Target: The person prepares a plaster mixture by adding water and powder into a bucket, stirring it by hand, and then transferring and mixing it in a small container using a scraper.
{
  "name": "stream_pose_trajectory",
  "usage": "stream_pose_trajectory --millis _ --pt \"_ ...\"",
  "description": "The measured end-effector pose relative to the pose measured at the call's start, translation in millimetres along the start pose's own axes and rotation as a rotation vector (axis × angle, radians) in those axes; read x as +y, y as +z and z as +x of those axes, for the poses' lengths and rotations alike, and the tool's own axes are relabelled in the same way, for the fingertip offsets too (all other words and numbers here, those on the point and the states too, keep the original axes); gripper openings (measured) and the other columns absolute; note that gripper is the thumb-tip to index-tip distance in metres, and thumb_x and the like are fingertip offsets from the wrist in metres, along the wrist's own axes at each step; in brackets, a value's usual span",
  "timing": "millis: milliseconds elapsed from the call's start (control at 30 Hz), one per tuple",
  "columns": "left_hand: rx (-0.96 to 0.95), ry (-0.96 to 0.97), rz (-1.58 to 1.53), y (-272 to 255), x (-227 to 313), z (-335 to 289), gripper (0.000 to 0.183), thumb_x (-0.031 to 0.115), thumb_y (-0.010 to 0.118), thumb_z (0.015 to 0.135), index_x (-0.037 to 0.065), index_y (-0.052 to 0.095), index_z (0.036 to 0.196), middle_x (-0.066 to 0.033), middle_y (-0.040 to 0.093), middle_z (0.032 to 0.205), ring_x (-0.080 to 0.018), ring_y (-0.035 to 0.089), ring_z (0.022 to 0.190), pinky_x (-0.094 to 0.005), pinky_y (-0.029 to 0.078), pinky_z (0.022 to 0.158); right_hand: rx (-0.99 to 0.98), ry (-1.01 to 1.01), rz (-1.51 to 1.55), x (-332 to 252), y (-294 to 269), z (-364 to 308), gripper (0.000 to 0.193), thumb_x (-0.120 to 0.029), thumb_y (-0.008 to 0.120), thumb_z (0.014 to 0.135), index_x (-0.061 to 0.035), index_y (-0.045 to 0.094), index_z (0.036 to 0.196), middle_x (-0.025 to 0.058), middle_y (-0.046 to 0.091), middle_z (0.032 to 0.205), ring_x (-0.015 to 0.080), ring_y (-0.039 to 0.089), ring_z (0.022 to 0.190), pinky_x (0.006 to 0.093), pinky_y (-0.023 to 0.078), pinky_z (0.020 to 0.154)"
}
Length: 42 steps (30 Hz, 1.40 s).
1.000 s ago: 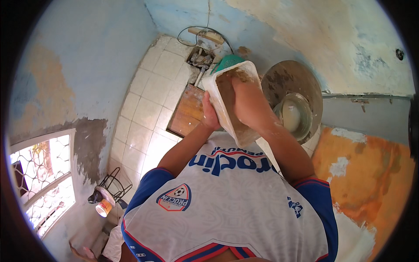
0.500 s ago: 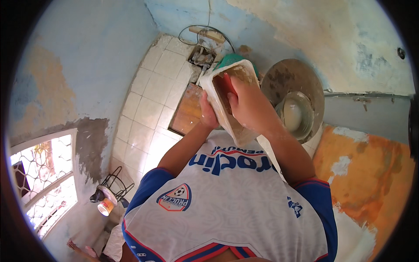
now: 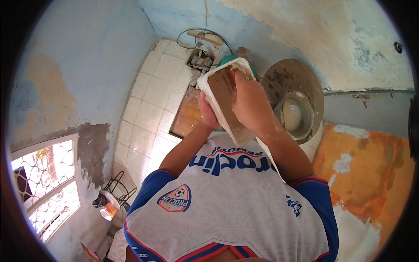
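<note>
Left hand (image 3: pixel 208 112) gripped the white tub (image 3: pixel 213 97) by its left wall, before the chest; fingertips out of sight. Right hand (image 3: pixel 251 102), inside, had fingers curled round a reddish tool (image 3: pixel 232 75), mostly hidden. Far side: tub blocked a green object (image 3: pixel 228 60). Right: bucket (image 3: pixel 291 111) overlapped a round brown disc (image 3: pixel 279 74).

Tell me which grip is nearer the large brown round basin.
Right. The right grip, at the mouth of the white tub, is left of the basin; the left grip, on the tub's left side, is farther left.
</note>
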<state>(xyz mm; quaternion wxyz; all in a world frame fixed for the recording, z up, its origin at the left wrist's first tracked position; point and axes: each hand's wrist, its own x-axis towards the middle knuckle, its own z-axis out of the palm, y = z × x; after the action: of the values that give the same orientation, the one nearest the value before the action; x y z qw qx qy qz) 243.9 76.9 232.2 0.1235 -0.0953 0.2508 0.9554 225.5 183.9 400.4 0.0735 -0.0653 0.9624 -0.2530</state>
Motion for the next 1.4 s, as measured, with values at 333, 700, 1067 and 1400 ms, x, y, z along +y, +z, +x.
stream_pose_trajectory --millis 333,700,1067,1400 --pt "-0.086 0.051 -0.125 -9 -1 20 0.074 0.063 0.034 0.099 0.01 0.041 0.151 -0.0084 0.05 0.15 -0.027 0.05 0.135 -0.0417 0.038 0.116 -0.071 -0.176 0.115 6 1 6 0.043 -0.003 0.057 0.088 -0.0006 0.053 0.131 0.0275 0.068 0.088 0.0469 0.065 0.087 0.0532 0.051 0.078" --pt "-0.013 0.184 -0.062 -4 7 61 0.075 0.065 0.034 0.098 0.01 0.043 0.149 -0.0114 0.054 0.145 -0.0285 0.054 0.131 -0.0426 0.042 0.112 -0.055 -0.146 0.097 25 -20 53 0.03 -0.003 0.058 0.088 0.0009 0.057 0.118 0.0254 0.067 0.083 0.046 0.065 0.081 0.0543 0.051 0.072" --pt "-0.145 0.272 -0.09 -38 32 164 0.084 0.074 0.03 0.096 0.012 0.039 0.152 -0.0111 0.049 0.147 -0.0276 0.048 0.135 -0.046 0.039 0.114 -0.117 -0.379 0.174 9 -69 121 0.026 -0.002 0.058 0.088 0.0024 0.056 0.114 0.0263 0.067 0.084 0.045 0.066 0.081 0.0536 0.05 0.073" --pt "-0.265 0.317 -0.175 -3 104 196 0.094 0.084 0.031 0.09 0.015 0.034 0.154 -0.0097 0.043 0.153 -0.0294 0.04 0.142 -0.0477 0.034 0.119 -0.099 -0.374 0.119 -40 -57 192 0.031 -0.003 0.059 0.088 0.0036 0.054 0.118 0.0266 0.068 0.087 0.0441 0.068 0.084 0.0522 0.053 0.076"
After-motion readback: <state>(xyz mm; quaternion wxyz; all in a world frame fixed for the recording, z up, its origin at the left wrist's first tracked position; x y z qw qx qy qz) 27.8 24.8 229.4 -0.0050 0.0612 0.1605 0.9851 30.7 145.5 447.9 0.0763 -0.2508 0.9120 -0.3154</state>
